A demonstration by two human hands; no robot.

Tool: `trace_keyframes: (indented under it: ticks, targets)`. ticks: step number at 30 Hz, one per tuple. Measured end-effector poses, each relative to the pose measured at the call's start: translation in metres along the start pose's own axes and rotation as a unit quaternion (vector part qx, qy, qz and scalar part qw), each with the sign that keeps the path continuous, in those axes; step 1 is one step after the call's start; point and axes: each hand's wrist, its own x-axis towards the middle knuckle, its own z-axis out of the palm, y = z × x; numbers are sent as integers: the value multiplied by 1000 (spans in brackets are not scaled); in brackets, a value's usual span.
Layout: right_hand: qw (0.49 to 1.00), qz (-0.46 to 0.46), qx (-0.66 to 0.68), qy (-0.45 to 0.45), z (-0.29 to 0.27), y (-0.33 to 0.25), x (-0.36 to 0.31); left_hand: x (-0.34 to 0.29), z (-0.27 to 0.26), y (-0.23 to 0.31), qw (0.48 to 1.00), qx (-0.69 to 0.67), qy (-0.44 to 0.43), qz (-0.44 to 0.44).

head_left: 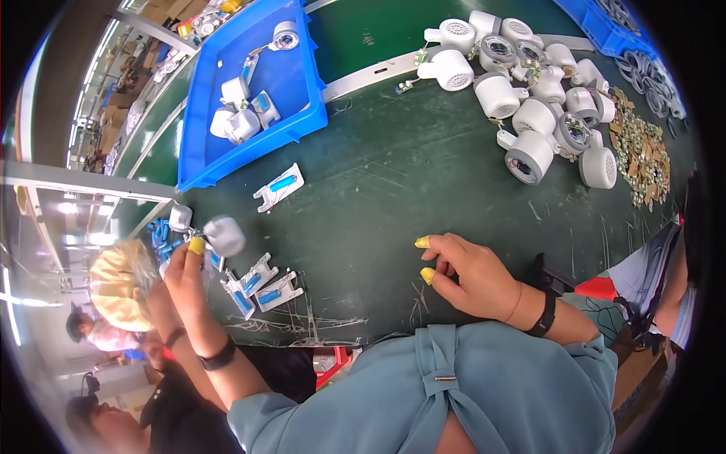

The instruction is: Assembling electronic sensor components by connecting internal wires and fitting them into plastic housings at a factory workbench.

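My left hand, a yellow cover on one fingertip, is raised at the table's left. Its fingers are pinched at a white plastic housing, which is blurred by motion. The exact grip point is hard to make out. Just below lie several white holders with blue cylindrical cells, and another cell holder sits farther up. Blue cells and a white cap are heaped beyond the hand. My right hand rests near the table's front edge, holding nothing; its yellow-covered thumb and index finger are apart.
A blue tray with several white parts stands at the far left. White round housings are piled at the far right, beside a heap of small circuit boards and grey rings. A co-worker's arm reaches in close at left.
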Motion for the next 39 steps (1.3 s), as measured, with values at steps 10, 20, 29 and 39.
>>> trace_keyframes:
  ticks: [10,20,29,39]
  targets:
    - [999,-13,-44,14,2,7,-4,38,58,-53,929,250,-43,268]
    - [993,51,-80,70,-40,2,-35,-10,137,5,896,258,-169,318]
    - [856,-39,-423,294,-102,15,-14,-21,148,27,865,273,-253,337]
    - [883,73,-428,180,-94,26,77,-2,130,37,882,216,-239,343]
